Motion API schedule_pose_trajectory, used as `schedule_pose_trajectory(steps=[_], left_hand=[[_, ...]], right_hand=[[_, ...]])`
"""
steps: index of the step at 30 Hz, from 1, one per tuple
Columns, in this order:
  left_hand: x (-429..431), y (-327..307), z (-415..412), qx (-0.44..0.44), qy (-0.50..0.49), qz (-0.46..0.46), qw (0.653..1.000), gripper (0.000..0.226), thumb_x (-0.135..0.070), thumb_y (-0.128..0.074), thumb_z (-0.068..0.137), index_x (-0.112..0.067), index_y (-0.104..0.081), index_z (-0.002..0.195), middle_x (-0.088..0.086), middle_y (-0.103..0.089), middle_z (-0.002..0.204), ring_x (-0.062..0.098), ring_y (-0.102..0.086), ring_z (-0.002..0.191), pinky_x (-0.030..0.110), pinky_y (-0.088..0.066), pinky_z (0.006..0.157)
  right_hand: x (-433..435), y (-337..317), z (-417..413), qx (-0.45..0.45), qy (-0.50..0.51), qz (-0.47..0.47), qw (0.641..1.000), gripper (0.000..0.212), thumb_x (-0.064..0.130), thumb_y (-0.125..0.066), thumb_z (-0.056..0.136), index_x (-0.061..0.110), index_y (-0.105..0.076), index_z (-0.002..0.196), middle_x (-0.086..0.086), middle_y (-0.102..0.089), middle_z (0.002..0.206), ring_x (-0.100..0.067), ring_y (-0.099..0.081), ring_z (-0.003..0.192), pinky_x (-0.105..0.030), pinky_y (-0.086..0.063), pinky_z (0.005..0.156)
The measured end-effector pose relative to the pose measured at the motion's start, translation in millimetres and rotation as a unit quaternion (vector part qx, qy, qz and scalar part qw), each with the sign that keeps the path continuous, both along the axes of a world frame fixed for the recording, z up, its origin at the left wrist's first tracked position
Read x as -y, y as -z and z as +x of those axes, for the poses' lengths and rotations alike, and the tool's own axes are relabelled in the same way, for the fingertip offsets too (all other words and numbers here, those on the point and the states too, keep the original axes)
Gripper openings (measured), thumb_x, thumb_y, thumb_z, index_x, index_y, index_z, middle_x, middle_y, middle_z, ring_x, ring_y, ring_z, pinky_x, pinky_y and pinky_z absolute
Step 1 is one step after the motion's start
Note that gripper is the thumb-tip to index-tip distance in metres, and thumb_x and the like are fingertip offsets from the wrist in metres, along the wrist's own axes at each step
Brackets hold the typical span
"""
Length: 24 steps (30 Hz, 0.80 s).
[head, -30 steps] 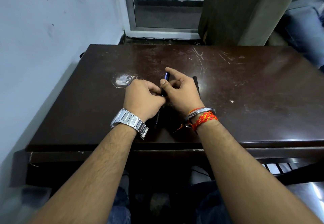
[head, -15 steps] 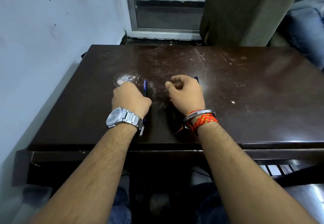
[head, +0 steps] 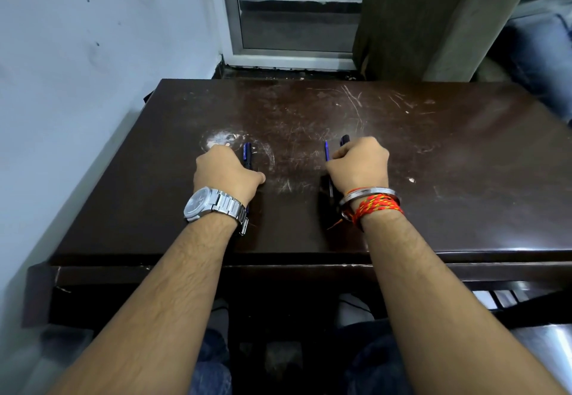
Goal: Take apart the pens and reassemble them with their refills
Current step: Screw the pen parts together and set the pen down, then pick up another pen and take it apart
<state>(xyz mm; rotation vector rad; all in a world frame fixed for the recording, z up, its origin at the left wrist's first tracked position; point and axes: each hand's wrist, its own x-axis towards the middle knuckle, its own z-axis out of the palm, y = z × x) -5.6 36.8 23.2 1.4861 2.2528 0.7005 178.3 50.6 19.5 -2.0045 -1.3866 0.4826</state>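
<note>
The scratched dark surface [head: 433, 153] carries everything. The left hand [head: 227, 175] lies with fingers curled against a blue pen [head: 246, 154]; whether it grips, I cannot tell. The right hand [head: 359, 167] clenches its fingers on a thin refill [head: 326, 151], which is likely light, slippery and bendy, and best pinched near its middle.

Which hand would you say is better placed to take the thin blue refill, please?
Probably the right: the right hand sits beside the thin blue refill, fingers curled near it, while the left hand rests farther off by the blue pen.
</note>
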Motion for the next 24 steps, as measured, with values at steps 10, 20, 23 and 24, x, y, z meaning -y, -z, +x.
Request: schedule_pose_trajectory(steps=[10,20,23,24], left_hand=[[4.2,-1.1,5.3,-0.009,-0.004,0.057,0.998,0.037,-0.041,-0.081,0.069,-0.009,-0.069,0.082,0.006,-0.068,0.083,0.021,-0.058,0.070,0.027,-0.042,0.057],[5.3,0.0,7.3,0.023,0.005,0.075,0.997,0.025,-0.034,-0.083,0.071,-0.014,-0.068,0.071,-0.005,-0.056,0.067,0.019,-0.061,0.075,0.025,-0.043,0.062],[3.9,3.5,7.8,0.041,0.016,0.088,0.995,0.024,-0.037,-0.082,0.071,-0.017,-0.070,0.078,-0.001,-0.068,0.080,0.020,-0.065,0.090,0.022,-0.044,0.069],[3.5,4.4,8.5,0.053,0.021,0.092,0.994,0.025,-0.038,-0.081,0.071,-0.018,-0.071,0.081,-0.001,-0.070,0.080,0.018,-0.066,0.092,0.018,-0.044,0.070]], right_hand=[[0.6,0.0,4.9,0.019,0.025,0.023,0.999,0.013,-0.001,-0.060,0.072,0.003,-0.071,0.075,0.000,-0.050,0.056,-0.027,-0.059,0.062,-0.027,-0.046,0.059],[0.4,6.7,8.4,0.065,0.008,-0.058,0.996,0.007,0.008,-0.061,0.087,0.007,-0.054,0.085,-0.023,-0.062,0.105,-0.041,-0.063,0.093,-0.036,-0.046,0.069],[-1.7,6.1,5.0,0.041,-0.014,-0.023,0.999,0.013,0.008,-0.057,0.089,0.000,-0.064,0.096,-0.023,-0.065,0.107,-0.039,-0.062,0.100,-0.037,-0.050,0.080],[-2.1,5.4,2.5,0.018,-0.029,0.001,0.999,0.017,0.010,-0.056,0.090,0.001,-0.066,0.100,-0.020,-0.067,0.106,-0.036,-0.062,0.101,-0.035,-0.049,0.082]])
